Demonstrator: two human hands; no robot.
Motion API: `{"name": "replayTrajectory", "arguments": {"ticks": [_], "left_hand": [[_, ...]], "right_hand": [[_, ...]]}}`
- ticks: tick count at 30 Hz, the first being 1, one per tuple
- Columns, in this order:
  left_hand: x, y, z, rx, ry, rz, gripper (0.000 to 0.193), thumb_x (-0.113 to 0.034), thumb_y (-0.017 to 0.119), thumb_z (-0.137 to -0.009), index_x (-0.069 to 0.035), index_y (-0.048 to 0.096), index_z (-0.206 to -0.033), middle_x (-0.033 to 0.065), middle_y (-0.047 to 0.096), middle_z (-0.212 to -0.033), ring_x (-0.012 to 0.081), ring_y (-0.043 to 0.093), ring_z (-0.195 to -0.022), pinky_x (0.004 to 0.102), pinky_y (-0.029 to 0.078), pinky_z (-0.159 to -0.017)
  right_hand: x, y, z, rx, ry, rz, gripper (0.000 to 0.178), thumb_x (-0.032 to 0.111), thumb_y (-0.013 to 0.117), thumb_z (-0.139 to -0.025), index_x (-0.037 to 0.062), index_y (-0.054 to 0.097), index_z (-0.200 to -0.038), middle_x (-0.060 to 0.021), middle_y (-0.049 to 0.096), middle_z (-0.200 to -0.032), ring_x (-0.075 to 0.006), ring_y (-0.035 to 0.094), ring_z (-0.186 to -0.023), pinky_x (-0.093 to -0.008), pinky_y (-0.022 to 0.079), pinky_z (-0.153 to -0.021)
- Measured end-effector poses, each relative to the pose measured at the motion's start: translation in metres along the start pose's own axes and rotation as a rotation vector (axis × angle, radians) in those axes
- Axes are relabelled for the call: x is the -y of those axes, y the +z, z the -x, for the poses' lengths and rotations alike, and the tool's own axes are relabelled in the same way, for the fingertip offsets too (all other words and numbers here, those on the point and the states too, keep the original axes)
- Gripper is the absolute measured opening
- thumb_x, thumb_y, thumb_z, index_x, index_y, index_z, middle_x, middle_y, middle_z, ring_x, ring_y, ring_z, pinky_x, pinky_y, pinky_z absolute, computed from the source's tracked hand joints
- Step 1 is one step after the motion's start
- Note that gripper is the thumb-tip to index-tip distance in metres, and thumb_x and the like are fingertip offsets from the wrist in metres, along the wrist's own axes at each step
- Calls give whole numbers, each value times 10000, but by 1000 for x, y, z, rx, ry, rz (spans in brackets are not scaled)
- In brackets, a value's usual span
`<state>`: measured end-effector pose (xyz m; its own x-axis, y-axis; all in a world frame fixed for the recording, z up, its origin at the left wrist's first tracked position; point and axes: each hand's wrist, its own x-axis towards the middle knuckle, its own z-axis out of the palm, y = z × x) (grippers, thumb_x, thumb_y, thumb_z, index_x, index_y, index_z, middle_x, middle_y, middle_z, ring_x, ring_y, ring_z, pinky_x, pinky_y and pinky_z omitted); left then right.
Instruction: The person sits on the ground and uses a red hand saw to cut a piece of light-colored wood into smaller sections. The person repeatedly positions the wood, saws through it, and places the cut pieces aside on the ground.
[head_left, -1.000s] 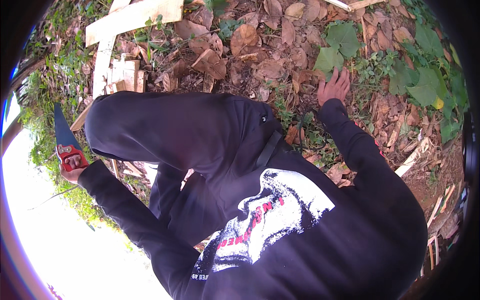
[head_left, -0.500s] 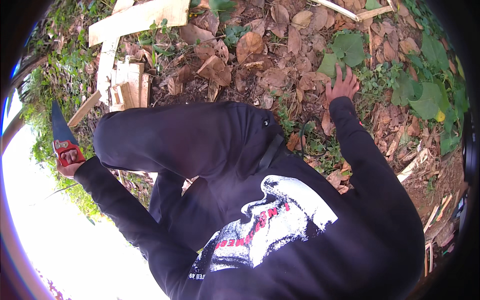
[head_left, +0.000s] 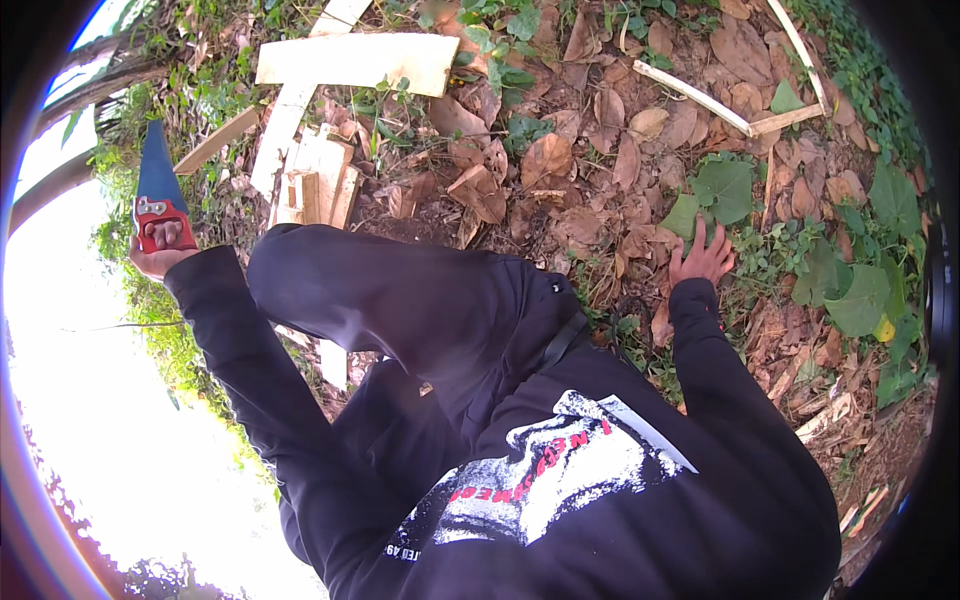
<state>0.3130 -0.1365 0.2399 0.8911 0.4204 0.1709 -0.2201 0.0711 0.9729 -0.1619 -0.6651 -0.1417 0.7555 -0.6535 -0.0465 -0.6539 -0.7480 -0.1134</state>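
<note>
A handsaw (head_left: 157,178) with a blue blade and a red handle is in my left hand (head_left: 162,256) at the far left. My fingers wrap through the handle, and the blade points away from me, clear of any wood. On the right, my right hand (head_left: 704,256) rests on the leafy ground with its fingers spread, beside a broad green leaf (head_left: 722,190). Several short wood pieces (head_left: 318,172) are stacked just beyond my bent knee. A long pale plank (head_left: 360,62) lies farther off, across another board (head_left: 284,125).
My bent leg (head_left: 400,295) lies between the two hands. A narrow wood stick (head_left: 215,140) leans near the saw. Thin wooden strips (head_left: 692,96) joined at angles lie at the far right. Dry leaves (head_left: 545,160) and green plants (head_left: 860,300) cover the ground.
My left hand has carried the saw forward, away from my body, past the knee. My right hand stays on the ground by the same leaf. The whole view has shifted.
</note>
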Motion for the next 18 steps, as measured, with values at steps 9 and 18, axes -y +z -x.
{"name": "replayTrajectory", "arguments": {"ticks": [9,18], "left_hand": [[-46,20,-15,-115,16,-86,392,-431,471,-907,-74,496,-749,-41,316,-500,133,357,-439,303,357,-509],[-135,31,-30,-194,14,-273,377,-416,501,-912,-65,512,-776,-35,317,-563,135,374,-476,317,368,-537]], "right_hand": [[3,-1,-5,36,10,-15,628,349,613,-870,245,417,-1458,-156,328,-1481,-415,339,-1301,-608,241,-1081],[7,-11,-4,117,13,95,600,387,575,-914,247,407,-1473,-180,328,-1469,-414,347,-1286,-591,250,-1067]]}}
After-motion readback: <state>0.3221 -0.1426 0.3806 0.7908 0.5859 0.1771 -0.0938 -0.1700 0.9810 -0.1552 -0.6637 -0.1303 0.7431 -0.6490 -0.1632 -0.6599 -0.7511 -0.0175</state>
